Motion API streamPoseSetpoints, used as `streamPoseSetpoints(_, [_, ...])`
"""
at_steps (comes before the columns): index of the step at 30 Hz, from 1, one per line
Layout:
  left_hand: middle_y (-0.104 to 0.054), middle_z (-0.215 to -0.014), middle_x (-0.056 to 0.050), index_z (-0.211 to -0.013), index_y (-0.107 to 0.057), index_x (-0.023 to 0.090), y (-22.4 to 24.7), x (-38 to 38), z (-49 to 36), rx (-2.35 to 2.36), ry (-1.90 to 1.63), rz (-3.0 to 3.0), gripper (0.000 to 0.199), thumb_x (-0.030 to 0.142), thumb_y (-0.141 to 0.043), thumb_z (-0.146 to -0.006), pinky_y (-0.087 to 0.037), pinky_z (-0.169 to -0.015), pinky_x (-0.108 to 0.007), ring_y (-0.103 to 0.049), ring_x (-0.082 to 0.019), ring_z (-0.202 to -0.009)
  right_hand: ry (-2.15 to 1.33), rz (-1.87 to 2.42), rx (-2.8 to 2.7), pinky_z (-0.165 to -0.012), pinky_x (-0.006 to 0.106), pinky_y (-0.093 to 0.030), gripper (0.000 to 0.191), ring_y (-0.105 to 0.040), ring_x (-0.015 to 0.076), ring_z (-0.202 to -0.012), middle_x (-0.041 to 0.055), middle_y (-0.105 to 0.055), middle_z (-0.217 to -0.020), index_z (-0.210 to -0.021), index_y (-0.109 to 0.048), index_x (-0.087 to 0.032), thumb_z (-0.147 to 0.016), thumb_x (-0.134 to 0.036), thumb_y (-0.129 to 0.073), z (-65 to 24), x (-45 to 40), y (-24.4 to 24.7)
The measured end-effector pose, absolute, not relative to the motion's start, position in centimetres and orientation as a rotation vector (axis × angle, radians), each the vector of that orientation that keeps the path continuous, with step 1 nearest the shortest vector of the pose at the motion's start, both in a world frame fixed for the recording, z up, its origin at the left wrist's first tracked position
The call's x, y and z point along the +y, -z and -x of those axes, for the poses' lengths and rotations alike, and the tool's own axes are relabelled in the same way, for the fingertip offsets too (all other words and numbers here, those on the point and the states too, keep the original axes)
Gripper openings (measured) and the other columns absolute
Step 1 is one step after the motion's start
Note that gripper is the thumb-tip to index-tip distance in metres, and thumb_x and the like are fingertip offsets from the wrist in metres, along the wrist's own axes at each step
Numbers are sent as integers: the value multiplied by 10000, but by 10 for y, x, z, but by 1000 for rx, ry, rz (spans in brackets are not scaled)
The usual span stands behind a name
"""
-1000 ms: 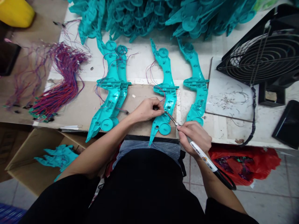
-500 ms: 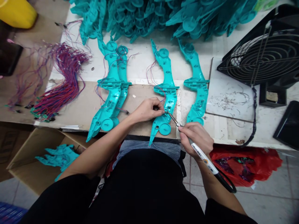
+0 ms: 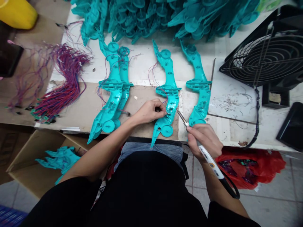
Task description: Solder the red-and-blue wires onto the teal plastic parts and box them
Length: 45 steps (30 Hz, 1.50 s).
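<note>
A soldering iron (image 3: 209,159) with a white handle is gripped in my right hand (image 3: 205,140). Its metal tip lies just right of the middle teal plastic shell (image 3: 170,74), apart from it. On that shell's lower half, my left hand (image 3: 151,111) has thumb and forefinger pinched at a small fitting. Thin red and blue wires (image 3: 151,77) run down the shell to those fingers, which close on them; the ends are hidden. Another teal shell (image 3: 197,67) lies to the right, and two overlapping teal shells (image 3: 115,71) with wires lie to the left.
A heap of teal shells (image 3: 151,15) fills the back. Bundled red and purple wires (image 3: 68,78) lie left. A black fan (image 3: 265,56) stands right, by a white board (image 3: 234,108) with debris. Below the table are a cardboard box (image 3: 26,157) and a red bag (image 3: 272,167).
My right hand has drawn the soldering iron right, so its tip has left the fitting on the middle shell. My left hand stays in place.
</note>
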<state>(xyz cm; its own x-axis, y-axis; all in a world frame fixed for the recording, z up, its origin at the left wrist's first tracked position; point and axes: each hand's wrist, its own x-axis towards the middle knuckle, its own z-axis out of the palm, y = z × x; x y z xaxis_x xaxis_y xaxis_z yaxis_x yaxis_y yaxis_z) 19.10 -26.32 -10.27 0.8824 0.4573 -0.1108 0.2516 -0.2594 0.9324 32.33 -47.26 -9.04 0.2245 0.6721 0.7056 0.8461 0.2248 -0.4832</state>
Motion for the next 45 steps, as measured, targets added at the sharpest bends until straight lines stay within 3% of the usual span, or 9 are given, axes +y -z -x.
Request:
streamPoseSetpoints(14, [-623, -756, -12, -710, -666, 144, 103, -267, -192, 546, -207, -1817, 25, 136, -645, -722, -461, -676, -246, -569, -122, -715, 184, 1576, -1221, -681, 379, -566, 178, -679, 206, -764, 53, -711, -816, -1015, -736, -216, -877, -171, -632, -332, -469, 94])
streamPoseSetpoints(23, [-618, -766, -11, -729, -673, 136, 104, -269, -191, 562, -198, -1819, 32, 140, -642, -735, -447, -666, -237, -559, -112, -701, 96, 1469, -1376, -674, 363, -564, 259, -661, 190, -739, 43, -688, -800, -1017, -724, -208, -821, -66, -631, -326, -470, 92])
streamPoseSetpoints(36, [-601, -761, -18, -719, -677, 140, 103, -270, -191, 565, -228, -1844, 43, 159, -642, -736, -465, -678, -250, -568, -124, -729, 125, 1434, -1553, -687, 355, -578, 389, -668, 194, -775, 52, -694, -834, -1173, -680, -204, -804, -84, -660, -321, -473, 105])
streamPoseSetpoints(45, [-620, -766, -21, -712, -670, 139, 104, -271, -191, 573, -251, -1857, 38, 142, -637, -729, -474, -693, -250, -581, -127, -738, 123, 1423, -1584, -677, 345, -583, 376, -658, 181, -750, 30, -662, -771, -1153, -677, -209, -806, -67, -648, -320, -473, 105])
